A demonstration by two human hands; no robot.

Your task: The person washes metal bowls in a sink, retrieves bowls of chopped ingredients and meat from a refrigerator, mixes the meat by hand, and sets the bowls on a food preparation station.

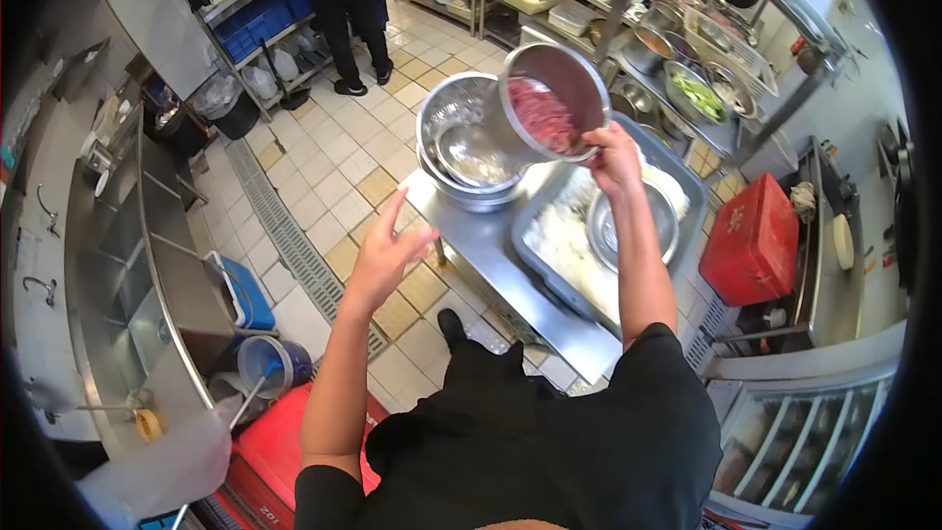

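My right hand (pixel 615 161) grips the rim of a deep steel pot (pixel 505 118), which is tilted over the table. Inside it lies red raw meat (pixel 543 118), seemingly in thin pieces. Directly left of the pot, and partly behind it, stand stacked steel bowls (pixel 428 142) with a shiny inner surface. My left hand (pixel 386 253) hangs in the air below and left of those bowls, fingers apart, holding nothing. Under my right forearm a grey tub (pixel 527 253) contains something white, perhaps rice or ice, and a round steel bowl (pixel 601 236) rests in it.
The steel table (pixel 554 319) carries the bowls and tub. At right stands a red cool box (pixel 751 240); at left run steel sinks (pixel 147 314). A floor drain (pixel 285 226) crosses the tiles. Another person (pixel 339 10) stands by shelves at the back. Crowded racks (pixel 677 128) hold food containers.
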